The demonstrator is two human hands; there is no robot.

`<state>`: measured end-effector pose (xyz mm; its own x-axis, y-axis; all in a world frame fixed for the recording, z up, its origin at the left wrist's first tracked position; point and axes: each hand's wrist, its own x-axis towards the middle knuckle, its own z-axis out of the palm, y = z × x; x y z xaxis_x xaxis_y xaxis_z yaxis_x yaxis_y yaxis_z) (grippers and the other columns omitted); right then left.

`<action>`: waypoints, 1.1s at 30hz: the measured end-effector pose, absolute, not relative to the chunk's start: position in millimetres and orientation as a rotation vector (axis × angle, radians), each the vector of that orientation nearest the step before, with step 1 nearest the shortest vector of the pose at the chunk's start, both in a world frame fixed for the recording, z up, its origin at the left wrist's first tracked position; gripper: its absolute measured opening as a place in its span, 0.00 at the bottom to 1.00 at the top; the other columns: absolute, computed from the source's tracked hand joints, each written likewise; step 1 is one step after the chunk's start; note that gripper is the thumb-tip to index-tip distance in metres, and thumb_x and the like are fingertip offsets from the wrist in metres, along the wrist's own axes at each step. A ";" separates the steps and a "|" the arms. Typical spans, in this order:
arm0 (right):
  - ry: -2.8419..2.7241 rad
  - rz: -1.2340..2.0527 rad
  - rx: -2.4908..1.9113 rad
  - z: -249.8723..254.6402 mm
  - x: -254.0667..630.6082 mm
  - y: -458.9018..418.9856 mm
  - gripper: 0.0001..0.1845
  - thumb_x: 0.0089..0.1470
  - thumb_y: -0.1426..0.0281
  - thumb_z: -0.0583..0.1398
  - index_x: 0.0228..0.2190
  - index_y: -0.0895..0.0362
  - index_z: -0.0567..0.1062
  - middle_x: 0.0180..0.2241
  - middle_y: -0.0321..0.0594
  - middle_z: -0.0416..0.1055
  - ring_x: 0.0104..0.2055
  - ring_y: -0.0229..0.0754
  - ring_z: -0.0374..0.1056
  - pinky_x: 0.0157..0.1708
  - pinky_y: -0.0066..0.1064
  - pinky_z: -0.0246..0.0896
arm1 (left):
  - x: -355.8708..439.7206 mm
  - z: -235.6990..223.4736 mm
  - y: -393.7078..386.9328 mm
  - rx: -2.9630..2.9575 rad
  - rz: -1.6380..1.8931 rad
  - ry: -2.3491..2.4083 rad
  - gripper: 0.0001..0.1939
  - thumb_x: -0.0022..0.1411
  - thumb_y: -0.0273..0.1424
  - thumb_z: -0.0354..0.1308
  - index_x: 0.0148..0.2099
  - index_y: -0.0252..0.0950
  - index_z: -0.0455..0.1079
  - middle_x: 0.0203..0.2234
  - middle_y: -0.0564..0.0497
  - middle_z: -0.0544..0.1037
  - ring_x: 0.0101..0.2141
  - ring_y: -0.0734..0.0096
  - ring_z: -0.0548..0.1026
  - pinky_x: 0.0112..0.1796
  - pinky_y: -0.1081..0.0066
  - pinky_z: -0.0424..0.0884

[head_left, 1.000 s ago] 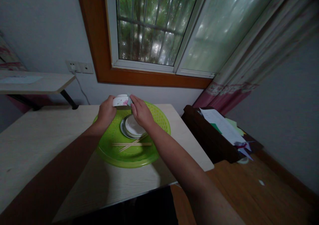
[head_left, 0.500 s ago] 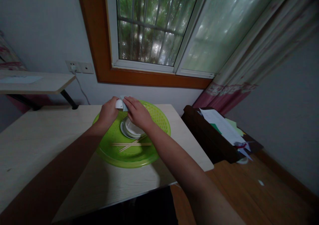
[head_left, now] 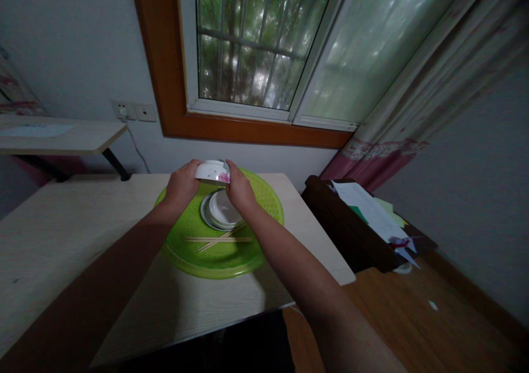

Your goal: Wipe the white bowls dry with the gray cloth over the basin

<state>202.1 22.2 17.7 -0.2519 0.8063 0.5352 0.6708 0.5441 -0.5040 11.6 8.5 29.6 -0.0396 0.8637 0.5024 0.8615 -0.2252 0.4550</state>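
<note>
A small white bowl [head_left: 212,171] with a pink flower print is held up over the far side of a round green plastic basin [head_left: 182,252]. My left hand [head_left: 182,184] grips its left side and my right hand [head_left: 238,188] is closed against its right side, with a bit of bluish cloth between the fingers and the bowl. Below the bowl, inside the basin, lie stacked white dishes [head_left: 223,212] and wooden chopsticks [head_left: 217,241].
The basin sits on a light wooden table [head_left: 61,241] under a barred window. A second tabletop [head_left: 61,136] stands at the left by wall sockets [head_left: 133,110]. A dark cabinet [head_left: 351,230] with papers stands at the right, beside a curtain [head_left: 413,97].
The bowl has been turned between my hands, so its flower print now faces right. My right hand has shifted from the bowl's near face to its right side.
</note>
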 end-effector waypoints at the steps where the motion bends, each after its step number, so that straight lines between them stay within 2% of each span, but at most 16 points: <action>1: -1.983 0.224 -1.188 17.3 203.3 23.4 0.35 0.57 0.82 0.52 0.65 0.59 0.61 0.60 0.54 0.71 0.60 0.50 0.70 0.61 0.46 0.66 | 11.6 30.3 8.7 2.177 1.155 1.934 0.24 0.58 0.20 0.49 0.55 0.39 0.72 0.49 0.44 0.81 0.49 0.58 0.78 0.49 0.65 0.70; 8: -1.872 0.272 -1.201 13.1 213.9 33.1 0.33 0.54 0.83 0.52 0.61 0.59 0.65 0.53 0.52 0.76 0.53 0.51 0.74 0.56 0.45 0.69 | 8.1 25.7 19.1 2.108 1.326 1.715 0.16 0.58 0.26 0.56 0.50 0.35 0.71 0.48 0.43 0.79 0.46 0.62 0.77 0.50 0.65 0.72; 12: -1.839 0.280 -1.175 12.5 214.3 34.5 0.31 0.54 0.82 0.53 0.59 0.58 0.66 0.49 0.50 0.78 0.50 0.51 0.75 0.53 0.45 0.71 | 5.0 18.0 27.3 2.138 1.347 1.760 0.13 0.56 0.26 0.58 0.45 0.36 0.68 0.48 0.41 0.74 0.50 0.60 0.73 0.49 0.63 0.73; 18: -1.893 0.274 -1.100 14.7 213.7 33.6 0.33 0.52 0.83 0.52 0.60 0.60 0.65 0.53 0.53 0.76 0.53 0.53 0.74 0.55 0.47 0.69 | 1.2 13.2 29.7 2.176 1.188 1.850 0.08 0.59 0.28 0.55 0.42 0.36 0.67 0.42 0.41 0.75 0.47 0.56 0.74 0.50 0.59 0.71; 20: -1.899 0.275 -1.087 14.1 214.1 34.1 0.34 0.52 0.83 0.52 0.60 0.59 0.66 0.54 0.51 0.75 0.54 0.53 0.73 0.56 0.47 0.68 | 0.0 11.8 29.0 2.191 1.123 1.807 0.08 0.59 0.28 0.54 0.42 0.36 0.68 0.42 0.41 0.77 0.46 0.56 0.76 0.49 0.60 0.71; 26: -1.883 0.316 -1.074 11.0 213.4 36.2 0.34 0.50 0.84 0.53 0.59 0.56 0.67 0.54 0.49 0.75 0.54 0.52 0.73 0.58 0.47 0.67 | -0.9 10.4 27.2 2.076 1.086 1.730 0.18 0.58 0.27 0.53 0.51 0.34 0.72 0.44 0.40 0.82 0.46 0.55 0.79 0.46 0.62 0.73; 31: -1.806 0.403 -1.135 10.9 211.4 36.3 0.34 0.51 0.82 0.55 0.60 0.58 0.63 0.49 0.51 0.77 0.48 0.51 0.75 0.52 0.46 0.70 | 0.3 16.0 24.9 2.015 1.085 1.761 0.20 0.52 0.27 0.58 0.50 0.35 0.73 0.46 0.41 0.82 0.47 0.54 0.79 0.47 0.62 0.73; 33: -1.775 0.430 -1.168 11.4 210.8 36.1 0.32 0.52 0.82 0.56 0.59 0.60 0.63 0.48 0.51 0.77 0.48 0.51 0.75 0.51 0.44 0.70 | 0.5 18.1 23.5 2.012 1.101 1.761 0.19 0.53 0.28 0.57 0.49 0.34 0.73 0.45 0.41 0.82 0.46 0.54 0.79 0.46 0.63 0.73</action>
